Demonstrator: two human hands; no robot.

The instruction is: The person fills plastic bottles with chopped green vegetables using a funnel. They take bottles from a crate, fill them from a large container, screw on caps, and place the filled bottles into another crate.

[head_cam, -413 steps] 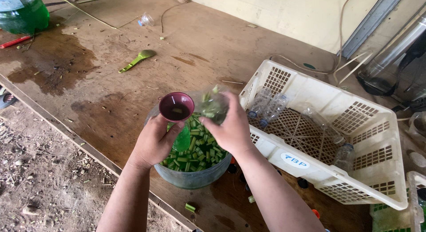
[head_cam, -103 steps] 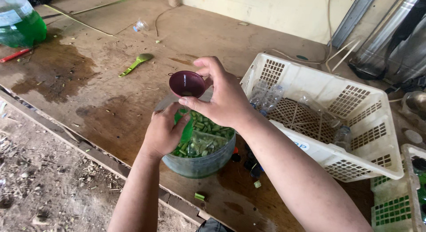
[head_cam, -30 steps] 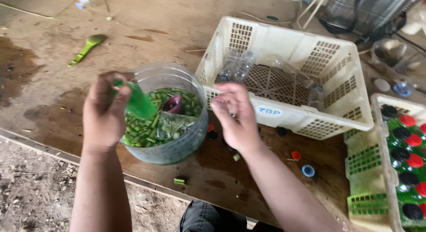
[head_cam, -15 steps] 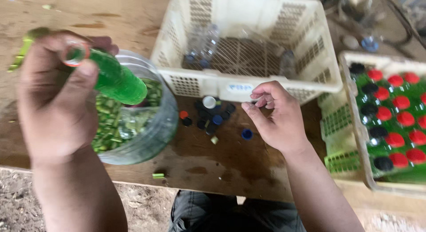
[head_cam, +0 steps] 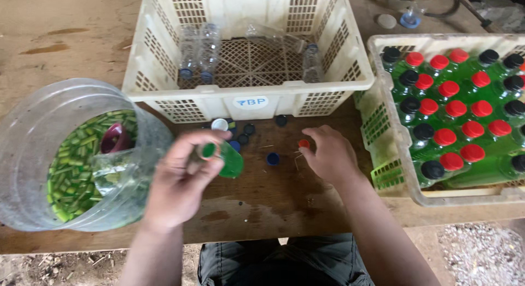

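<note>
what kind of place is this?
Likely a small, informal bottling bench, possibly outdoors. A worn wooden table above dirt ground holds a crate of capped green bottles, a basket of empty clear bottles and loose caps. The left hand holds a filled green bottle.

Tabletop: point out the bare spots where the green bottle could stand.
Bare wood lies on the table near its front edge, between the left hand and right hand. Also far left, beyond the clear tub. Crowded: loose caps before the white crate.
</note>
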